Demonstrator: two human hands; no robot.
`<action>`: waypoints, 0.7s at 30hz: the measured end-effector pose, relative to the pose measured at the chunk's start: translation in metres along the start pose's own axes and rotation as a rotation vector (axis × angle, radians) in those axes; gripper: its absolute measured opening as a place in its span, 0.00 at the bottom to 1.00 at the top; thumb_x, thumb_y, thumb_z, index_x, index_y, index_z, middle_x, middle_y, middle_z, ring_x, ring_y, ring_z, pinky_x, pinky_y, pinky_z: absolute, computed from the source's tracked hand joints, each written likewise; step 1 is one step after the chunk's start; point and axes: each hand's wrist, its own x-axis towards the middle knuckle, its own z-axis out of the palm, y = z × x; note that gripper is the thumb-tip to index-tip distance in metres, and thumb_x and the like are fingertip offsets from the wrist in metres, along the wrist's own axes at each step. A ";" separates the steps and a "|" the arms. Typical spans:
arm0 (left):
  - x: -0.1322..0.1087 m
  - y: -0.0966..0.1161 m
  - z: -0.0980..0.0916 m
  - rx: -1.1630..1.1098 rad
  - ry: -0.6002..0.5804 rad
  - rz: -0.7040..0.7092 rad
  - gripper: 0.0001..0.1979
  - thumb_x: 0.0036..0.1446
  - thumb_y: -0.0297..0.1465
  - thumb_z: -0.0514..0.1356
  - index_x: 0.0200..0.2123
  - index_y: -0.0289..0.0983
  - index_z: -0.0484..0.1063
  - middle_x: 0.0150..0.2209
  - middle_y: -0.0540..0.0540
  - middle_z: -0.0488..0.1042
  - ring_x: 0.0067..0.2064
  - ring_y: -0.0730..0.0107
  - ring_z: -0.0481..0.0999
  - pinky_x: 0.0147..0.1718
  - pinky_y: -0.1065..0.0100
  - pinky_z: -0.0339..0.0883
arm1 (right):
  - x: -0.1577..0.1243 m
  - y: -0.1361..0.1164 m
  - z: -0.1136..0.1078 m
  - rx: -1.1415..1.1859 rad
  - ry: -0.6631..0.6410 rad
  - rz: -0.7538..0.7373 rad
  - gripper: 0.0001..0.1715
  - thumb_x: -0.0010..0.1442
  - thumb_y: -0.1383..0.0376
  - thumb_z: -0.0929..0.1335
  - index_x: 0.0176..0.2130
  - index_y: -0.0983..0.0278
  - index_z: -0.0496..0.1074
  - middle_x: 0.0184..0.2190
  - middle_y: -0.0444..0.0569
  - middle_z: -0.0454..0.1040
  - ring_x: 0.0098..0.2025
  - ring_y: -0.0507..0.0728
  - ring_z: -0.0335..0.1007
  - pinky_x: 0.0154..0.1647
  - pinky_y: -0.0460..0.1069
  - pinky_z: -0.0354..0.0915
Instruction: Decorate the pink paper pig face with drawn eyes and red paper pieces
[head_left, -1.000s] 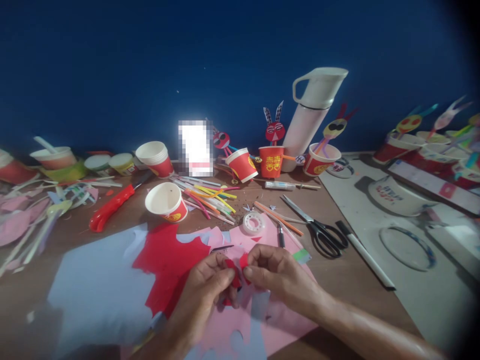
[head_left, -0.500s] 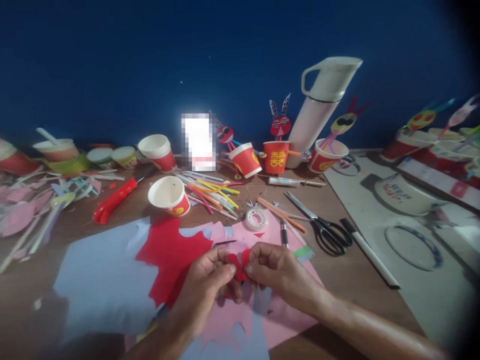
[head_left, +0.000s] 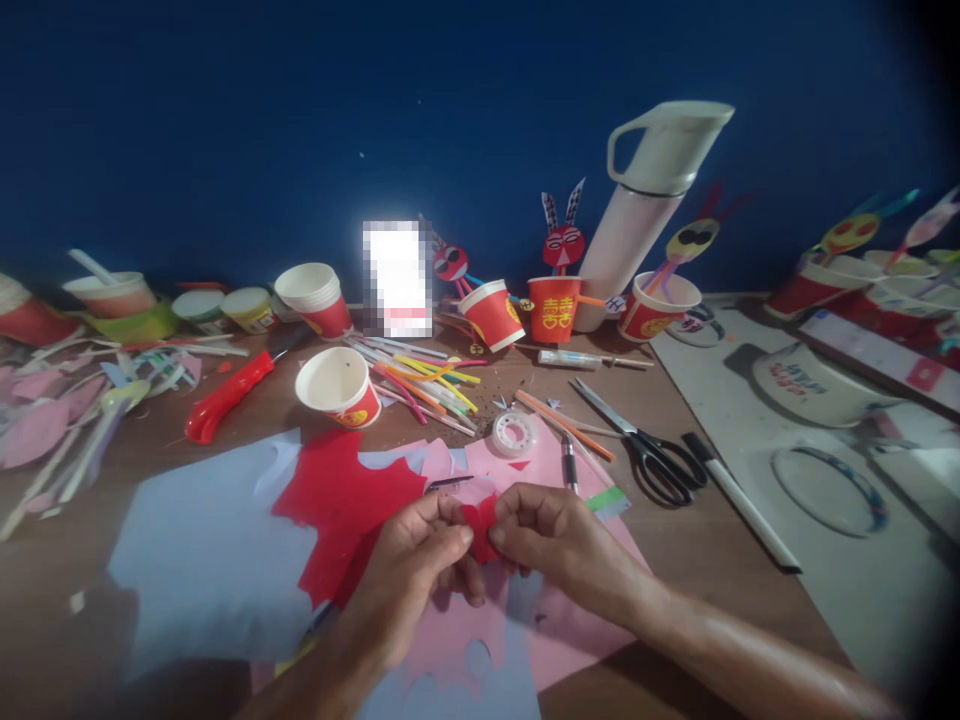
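Observation:
A small piece of red paper [head_left: 479, 522] is pinched between my two hands, above the pink paper [head_left: 581, 620]. My left hand [head_left: 424, 555] grips its left side with thumb and fingers closed. On the other side, my right hand [head_left: 559, 535] pinches the right edge the same way. A larger cut-up sheet of red paper [head_left: 349, 505] lies to the left, on top of light blue paper [head_left: 202, 550]. Just beyond my hands are a roll of clear tape [head_left: 515, 433] and a pen [head_left: 571, 465].
Black-handled scissors [head_left: 649, 450] lie to the right, beside a marker [head_left: 739, 500]. Behind are an open paper cup [head_left: 330, 400], several straws [head_left: 427, 380], a red-handled tool [head_left: 229, 400] and cups with paper-faced figures [head_left: 555, 310]. A tall flask [head_left: 637, 220] leans against the wall.
The red paper between my hands looks more spread out, with the notch at its top smaller than before. Both hands stay in nearly the same place.

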 end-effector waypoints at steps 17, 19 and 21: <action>0.000 0.001 0.002 0.062 0.030 -0.014 0.09 0.48 0.36 0.58 0.29 0.38 0.62 0.15 0.52 0.72 0.17 0.76 0.68 0.17 0.75 0.52 | 0.000 0.002 0.001 0.018 -0.021 0.004 0.09 0.54 0.64 0.69 0.26 0.65 0.65 0.20 0.39 0.64 0.21 0.46 0.54 0.22 0.43 0.52; 0.000 0.001 0.001 0.062 0.024 -0.013 0.10 0.49 0.36 0.58 0.30 0.38 0.62 0.16 0.51 0.73 0.17 0.75 0.68 0.18 0.75 0.52 | 0.001 0.002 0.001 0.020 -0.019 0.008 0.09 0.53 0.64 0.69 0.26 0.65 0.65 0.20 0.39 0.64 0.21 0.46 0.55 0.22 0.43 0.52; 0.001 0.000 0.001 0.061 0.018 -0.016 0.10 0.49 0.37 0.59 0.30 0.38 0.63 0.16 0.52 0.72 0.17 0.75 0.69 0.18 0.74 0.53 | 0.001 0.001 0.001 0.020 -0.016 0.009 0.09 0.53 0.64 0.69 0.26 0.65 0.65 0.20 0.39 0.64 0.21 0.46 0.55 0.22 0.43 0.52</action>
